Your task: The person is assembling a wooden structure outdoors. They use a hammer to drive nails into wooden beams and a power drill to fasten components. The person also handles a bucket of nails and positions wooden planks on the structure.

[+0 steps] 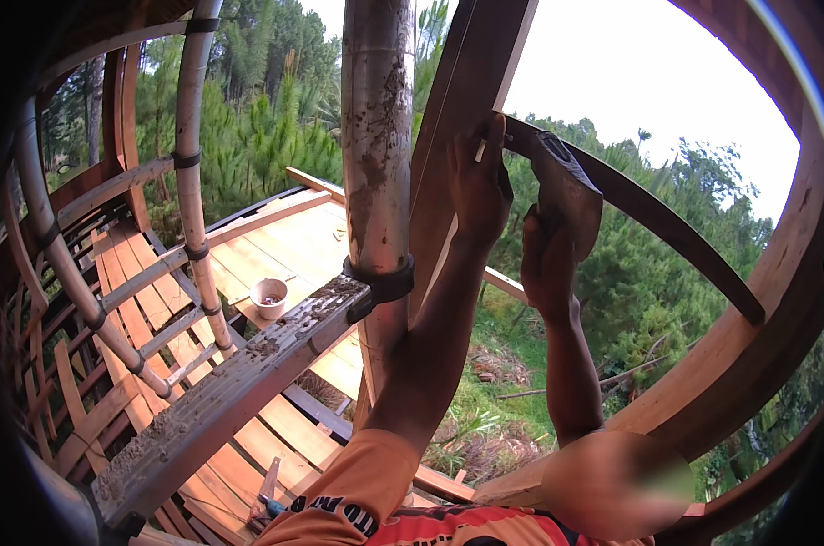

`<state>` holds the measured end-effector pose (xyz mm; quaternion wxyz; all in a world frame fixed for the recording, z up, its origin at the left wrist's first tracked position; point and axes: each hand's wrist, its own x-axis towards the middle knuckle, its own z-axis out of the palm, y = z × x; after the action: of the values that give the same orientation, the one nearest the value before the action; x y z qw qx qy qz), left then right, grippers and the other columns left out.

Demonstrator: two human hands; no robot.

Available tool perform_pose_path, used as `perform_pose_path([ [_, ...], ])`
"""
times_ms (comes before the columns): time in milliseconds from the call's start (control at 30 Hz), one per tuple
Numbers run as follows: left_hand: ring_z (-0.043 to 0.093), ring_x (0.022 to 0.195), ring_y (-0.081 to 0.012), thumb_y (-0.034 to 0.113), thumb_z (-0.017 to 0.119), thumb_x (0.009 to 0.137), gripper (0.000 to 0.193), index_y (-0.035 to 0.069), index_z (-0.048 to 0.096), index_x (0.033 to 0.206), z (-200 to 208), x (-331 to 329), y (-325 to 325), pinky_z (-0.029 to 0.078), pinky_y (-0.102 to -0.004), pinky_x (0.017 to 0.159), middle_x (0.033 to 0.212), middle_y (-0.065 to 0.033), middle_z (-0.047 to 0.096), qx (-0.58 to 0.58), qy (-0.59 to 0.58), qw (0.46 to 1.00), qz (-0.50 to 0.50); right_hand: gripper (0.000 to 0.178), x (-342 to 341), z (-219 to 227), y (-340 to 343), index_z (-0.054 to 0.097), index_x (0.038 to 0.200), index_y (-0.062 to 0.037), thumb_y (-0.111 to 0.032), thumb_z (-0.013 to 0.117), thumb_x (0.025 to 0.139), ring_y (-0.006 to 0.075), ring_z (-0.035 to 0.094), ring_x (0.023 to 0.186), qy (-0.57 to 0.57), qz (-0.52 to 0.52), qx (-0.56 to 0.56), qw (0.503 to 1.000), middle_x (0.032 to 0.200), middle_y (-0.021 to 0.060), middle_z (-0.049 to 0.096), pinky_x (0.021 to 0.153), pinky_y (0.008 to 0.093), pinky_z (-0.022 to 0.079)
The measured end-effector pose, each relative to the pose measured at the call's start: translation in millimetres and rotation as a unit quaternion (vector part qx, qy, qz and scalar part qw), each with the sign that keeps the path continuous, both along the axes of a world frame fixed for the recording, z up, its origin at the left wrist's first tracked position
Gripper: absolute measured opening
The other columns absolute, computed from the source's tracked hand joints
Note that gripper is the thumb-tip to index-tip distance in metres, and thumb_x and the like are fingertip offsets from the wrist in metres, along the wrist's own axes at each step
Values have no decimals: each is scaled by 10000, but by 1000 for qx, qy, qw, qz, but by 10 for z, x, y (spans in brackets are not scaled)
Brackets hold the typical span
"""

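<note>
Both my arms reach up toward the joint of a dark slanted timber post (pixel 462 100) and a curved dark board (pixel 676 227). My left hand (pixel 482 191) is raised against the post, its fingers bent together close to the board's end. A small white stick (pixel 480 151) shows between those fingers; its kind is unclear. Just right of it, my right hand (pixel 548 264) grips a broad brown and grey tool (pixel 571 187) from below. The tool's upper end overlaps the board, and I cannot make out its exact kind or whether it touches.
A mud-stained scaffold pole (pixel 377 136) stands left of my arms, joined to a dirty crossbar (pixel 239 382). Beyond it, a white bucket (pixel 269 298) sits on a plank platform (pixel 293 232). A teal-handled tool (pixel 271 505) lies below. Curved timber (pixel 685 391) rises at right.
</note>
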<state>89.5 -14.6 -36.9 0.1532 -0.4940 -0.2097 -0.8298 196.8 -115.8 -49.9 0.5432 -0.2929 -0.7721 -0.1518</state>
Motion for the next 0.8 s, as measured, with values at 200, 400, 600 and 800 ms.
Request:
perform_pose_path([
  [200, 560, 1157, -297, 488, 546, 992, 557, -15, 567, 1233, -64, 33, -137, 463, -445, 952, 1240, -187, 581, -254, -191, 749, -581, 219, 222, -246, -30, 504, 1019, -5, -216, 466, 1061, 130, 454, 665, 3, 1, 40, 999, 766, 47, 480, 605, 298, 373],
  [400, 447, 1291, -290, 870, 514, 807, 1128, 18, 309, 1518, 62, 214, 263, 285, -453, 1165, 1429, -201, 406, -112, -320, 461, -820, 234, 83, -255, 1, 516, 956, -10, -223, 499, 1052, 141, 474, 668, 15, 60, 97, 993, 767, 55, 475, 604, 302, 378],
  [600, 565, 1156, -240, 782, 545, 866, 817, 70, 594, 1264, 264, 348, 414, 359, -484, 1122, 1112, -69, 627, 29, -257, 441, -860, 365, 339, -246, 296, 529, 1336, 15, -122, 518, 998, 390, 661, 1046, -72, -49, 68, 994, 1214, 240, 615, 895, 473, 523],
  [800, 620, 979, -188, 650, 567, 935, 571, 120, 653, 1129, -12, 249, 1118, 480, -398, 983, 983, -23, 670, 136, -94, 391, -906, 322, 44, -180, 517, 568, 1282, 26, -100, 528, 989, 361, 671, 968, -53, -56, 27, 997, 1127, 238, 639, 833, 430, 540],
])
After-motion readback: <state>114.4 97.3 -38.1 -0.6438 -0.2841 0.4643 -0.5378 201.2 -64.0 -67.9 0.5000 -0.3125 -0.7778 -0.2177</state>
